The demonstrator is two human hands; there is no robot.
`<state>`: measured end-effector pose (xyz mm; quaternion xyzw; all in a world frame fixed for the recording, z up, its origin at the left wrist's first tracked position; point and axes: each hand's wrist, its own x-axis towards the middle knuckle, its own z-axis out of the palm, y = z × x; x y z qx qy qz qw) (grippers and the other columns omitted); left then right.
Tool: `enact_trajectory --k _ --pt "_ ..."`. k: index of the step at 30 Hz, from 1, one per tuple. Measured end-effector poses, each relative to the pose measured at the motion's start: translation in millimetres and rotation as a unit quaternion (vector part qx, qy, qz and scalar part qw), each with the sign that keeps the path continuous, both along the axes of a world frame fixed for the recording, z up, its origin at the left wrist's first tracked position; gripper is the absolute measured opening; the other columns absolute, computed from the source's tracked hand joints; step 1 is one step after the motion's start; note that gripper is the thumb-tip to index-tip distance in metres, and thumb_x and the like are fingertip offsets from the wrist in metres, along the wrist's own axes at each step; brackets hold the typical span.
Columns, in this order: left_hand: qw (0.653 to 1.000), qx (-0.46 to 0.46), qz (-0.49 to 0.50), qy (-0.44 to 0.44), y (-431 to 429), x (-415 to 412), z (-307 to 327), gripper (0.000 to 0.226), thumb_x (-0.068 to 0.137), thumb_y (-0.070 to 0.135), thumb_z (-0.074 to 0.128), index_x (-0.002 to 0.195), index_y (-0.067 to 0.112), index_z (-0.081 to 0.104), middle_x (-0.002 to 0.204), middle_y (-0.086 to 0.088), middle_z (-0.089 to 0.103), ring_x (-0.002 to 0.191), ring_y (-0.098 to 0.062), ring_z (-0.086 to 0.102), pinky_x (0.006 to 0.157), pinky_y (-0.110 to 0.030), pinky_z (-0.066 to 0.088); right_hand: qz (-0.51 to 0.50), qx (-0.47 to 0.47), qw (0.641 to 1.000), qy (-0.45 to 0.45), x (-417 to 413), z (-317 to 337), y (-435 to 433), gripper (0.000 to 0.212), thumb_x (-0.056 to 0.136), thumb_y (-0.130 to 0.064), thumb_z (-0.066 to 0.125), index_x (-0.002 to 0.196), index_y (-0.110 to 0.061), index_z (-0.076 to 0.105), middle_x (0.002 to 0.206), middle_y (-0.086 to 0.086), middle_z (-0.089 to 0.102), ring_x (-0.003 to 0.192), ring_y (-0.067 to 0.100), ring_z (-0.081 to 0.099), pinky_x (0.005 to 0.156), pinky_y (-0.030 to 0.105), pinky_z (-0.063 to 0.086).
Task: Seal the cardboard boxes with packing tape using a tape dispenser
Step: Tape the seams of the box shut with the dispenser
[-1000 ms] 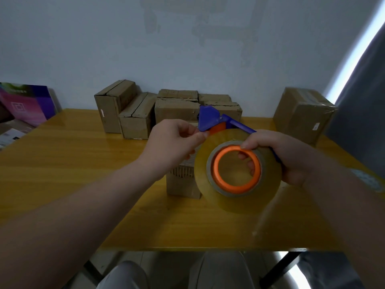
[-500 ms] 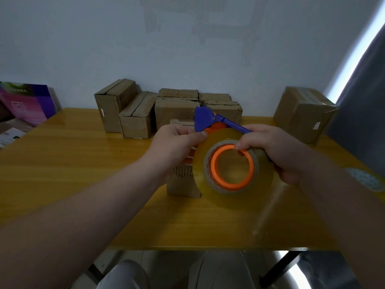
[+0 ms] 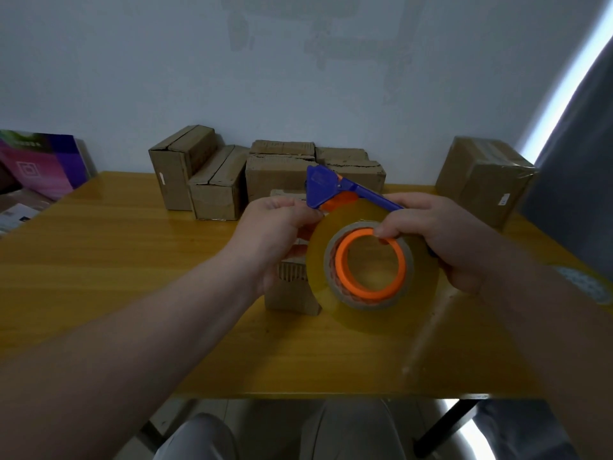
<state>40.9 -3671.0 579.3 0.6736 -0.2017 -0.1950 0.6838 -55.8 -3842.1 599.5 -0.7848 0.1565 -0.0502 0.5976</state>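
Far left of the box, a purple booklet leans at the edge of the surface. Behind the box, a row of boxes stands against the wall.

The left hand hovers over the box, its grip pinched together at the lower edge of the blue head of the dispenser. I cannot tell whether the loose tape end lies between those fingertips. The dispenser is in the air above the box, and the clear roll on its orange hub faces the camera. The right hand, just right of the box, has its grip clamped round the blue handle, with one fingertip hooked over the hub's rim. Well right of the box sits a taped box.

The step in hand looks like freeing the tape end for a first strip. To do it well:

- **Brace the roll:** the hooked fingertip should hold it so it cannot spin.
- **Draw the tab:** the left hand should pull out a short, flat tab, clear of the cutter's teeth and not folded back on itself.
- **Start the strip:** begin the tab on the box's side wall so the strip laps over the seam.
- **Hold the box:** it looks light and may slide, so the left hand should press it down.
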Motion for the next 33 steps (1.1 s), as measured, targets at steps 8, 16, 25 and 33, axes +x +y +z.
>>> enact_trajectory --k 8,16,25,33 --pt "0.97 0.051 -0.159 0.178 20.8 26.5 4.1 0.036 0.092 0.038 0.049 0.086 0.01 0.071 0.08 -0.004 0.065 0.066 -0.013 0.062 0.056 -0.025 0.053 0.045 -0.053 0.995 -0.066 -9.6 6.3 -13.4 0.066 0.052 -0.021 0.082 0.112 -0.039 0.061 0.092 -0.009 0.073 0.08 0.017 0.072 0.06 0.028 0.058" --pt "0.945 0.02 -0.168 0.278 16.0 23.6 10.2 0.022 0.069 0.016 0.062 0.088 0.006 0.063 0.07 -0.005 0.062 0.055 -0.011 0.061 0.051 -0.02 0.053 0.087 -0.23 0.964 -0.104 -12.4 2.2 -8.2 0.074 0.066 -0.027 0.087 0.122 -0.05 0.045 0.111 -0.025 0.054 0.092 -0.012 0.056 0.06 0.007 0.049" --pt "0.97 -0.051 -0.058 0.23 8.6 9.9 0.2 0.01 0.092 0.006 0.049 0.091 0.007 0.059 0.073 -0.006 0.058 0.051 -0.008 0.053 0.044 -0.015 0.045 0.084 -0.317 0.938 -0.112 -8.5 -0.2 -10.3 0.075 0.069 -0.038 0.078 0.129 -0.054 0.036 0.11 -0.031 0.048 0.095 -0.017 0.051 0.063 0.004 0.047" --pt "0.976 -0.119 -0.031 0.179 4.5 -0.8 -1.0 0.012 0.091 0.004 0.049 0.089 0.009 0.06 0.069 -0.002 0.056 0.053 -0.007 0.049 0.046 -0.014 0.042 0.082 -0.288 0.948 -0.109 -5.0 0.8 -12.2 0.08 0.061 -0.048 0.07 0.135 -0.048 0.04 0.111 -0.021 0.055 0.091 -0.008 0.057 0.063 0.009 0.05"
